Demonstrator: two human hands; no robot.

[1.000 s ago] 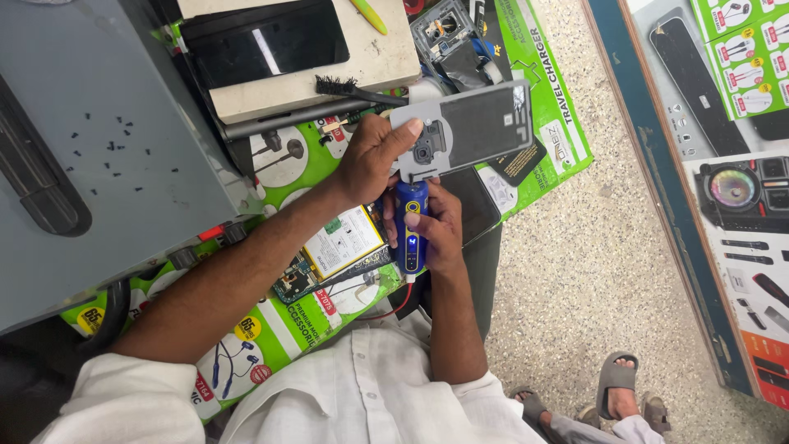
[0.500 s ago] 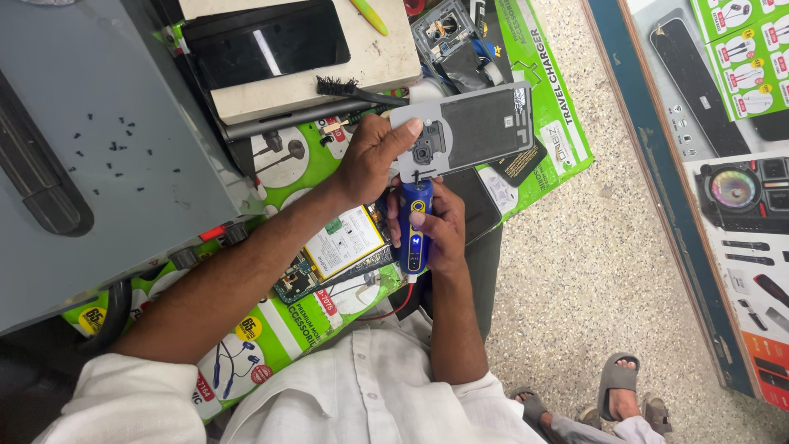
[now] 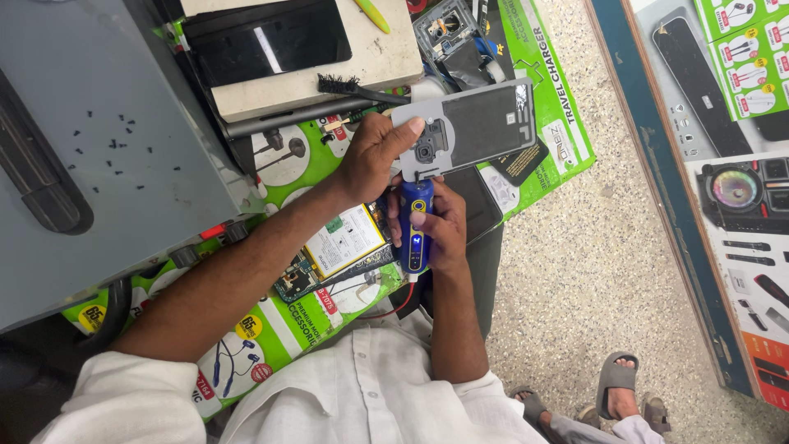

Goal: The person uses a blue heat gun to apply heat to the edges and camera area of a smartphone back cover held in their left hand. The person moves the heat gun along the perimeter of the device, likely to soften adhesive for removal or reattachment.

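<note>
Just above the person's lap, the right hand (image 3: 444, 234) is wrapping closed around a blue electric screwdriver (image 3: 415, 226) with a yellow band, thumb lying along its body, its tip pointing up at the camera cutout of a grey phone back cover (image 3: 481, 123). Beside it the left hand (image 3: 378, 156) is pinching that cover at its near end, thumb on top and fingers curled under, holding it flat over the workspace. Under the left forearm an opened phone (image 3: 341, 251) is lying with its white battery and green circuit board showing. Below both hands, green cardboard packaging sheets (image 3: 279, 329) printed with earphone pictures, yellow round stickers and white lettering are spreading across the bench, one long green sheet (image 3: 559, 107) reaching toward the speckled floor. Further up, a black brush (image 3: 349, 86) is resting against a cream block that is carrying a dark screen panel (image 3: 267, 41), and a grey tray (image 3: 123, 156) at the left is holding scattered tiny black screws. Along the right edge, a display board (image 3: 731, 164) is showing pictures of speakers and green labels. Compared with half a second ago, both hands are keeping their grips, and the cover and screwdriver are staying almost exactly where they were.
</note>
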